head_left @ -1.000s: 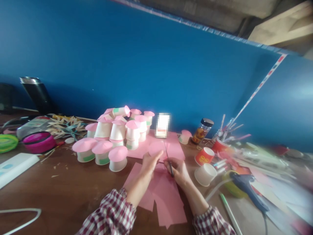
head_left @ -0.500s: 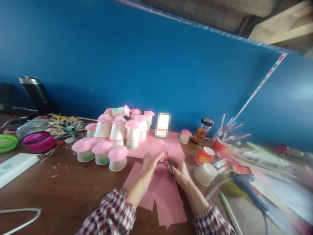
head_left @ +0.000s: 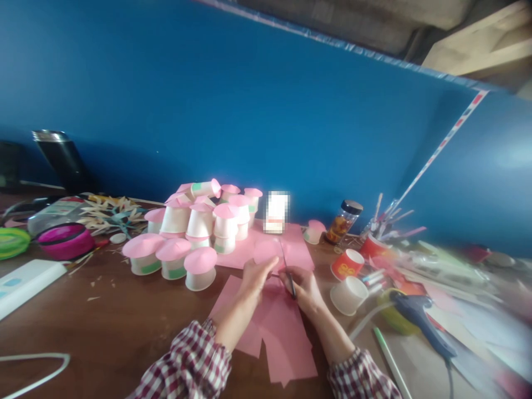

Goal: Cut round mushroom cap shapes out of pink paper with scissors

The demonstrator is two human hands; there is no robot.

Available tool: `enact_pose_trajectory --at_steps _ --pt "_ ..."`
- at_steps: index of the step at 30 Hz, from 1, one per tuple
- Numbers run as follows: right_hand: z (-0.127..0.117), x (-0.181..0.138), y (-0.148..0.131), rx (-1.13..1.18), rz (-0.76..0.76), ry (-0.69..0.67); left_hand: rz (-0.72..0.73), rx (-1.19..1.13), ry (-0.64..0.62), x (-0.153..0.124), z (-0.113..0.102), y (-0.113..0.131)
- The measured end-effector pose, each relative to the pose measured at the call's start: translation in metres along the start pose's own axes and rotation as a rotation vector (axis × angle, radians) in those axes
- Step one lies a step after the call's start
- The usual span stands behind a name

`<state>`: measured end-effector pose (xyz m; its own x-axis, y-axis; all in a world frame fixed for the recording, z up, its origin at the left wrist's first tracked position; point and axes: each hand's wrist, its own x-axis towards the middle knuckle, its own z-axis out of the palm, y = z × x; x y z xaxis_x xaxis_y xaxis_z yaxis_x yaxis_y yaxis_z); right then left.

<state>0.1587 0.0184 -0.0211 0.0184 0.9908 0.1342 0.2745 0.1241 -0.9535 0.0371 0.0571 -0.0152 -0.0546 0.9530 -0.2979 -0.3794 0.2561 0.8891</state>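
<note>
My left hand (head_left: 253,281) grips the near edge of a rounded piece of pink paper (head_left: 266,251), thumb on top. In my right hand (head_left: 308,292) is a pair of scissors (head_left: 292,286) with dark handles, its blades pointing away beside the paper's right side. Under my wrists lie cut sheets of pink paper (head_left: 287,346) with notched edges. Beyond my hands a larger pink sheet (head_left: 305,246) rests on the table. To the left stand several upturned white paper cups (head_left: 200,279) topped with pink paper cones, some stacked.
On the right are a white cup (head_left: 349,296), a red cup (head_left: 348,265), a glue gun (head_left: 426,318) and a jar (head_left: 343,221) with a dark lid. Leftward lie a magenta case (head_left: 65,241) and a white box-like object (head_left: 29,285). A blue wall (head_left: 249,111) rises behind.
</note>
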Motion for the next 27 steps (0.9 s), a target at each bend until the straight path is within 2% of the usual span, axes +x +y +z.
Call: enact_pose_trajectory --at_steps 12,18,27 --pt "-0.0003 0.0012 0.0034 -0.033 -0.002 0.012 0.006 0.03 0.026 -0.0018 0.0002 0.0017" --pt "-0.0003 0.0003 0.0051 0.014 0.027 0.003 0.033 0.048 -0.05 0.0028 -0.0016 -0.0021" --pt "-0.0004 0.001 0.0043 0.058 0.028 0.0 0.004 0.017 -0.088 0.0042 -0.002 -0.0051"
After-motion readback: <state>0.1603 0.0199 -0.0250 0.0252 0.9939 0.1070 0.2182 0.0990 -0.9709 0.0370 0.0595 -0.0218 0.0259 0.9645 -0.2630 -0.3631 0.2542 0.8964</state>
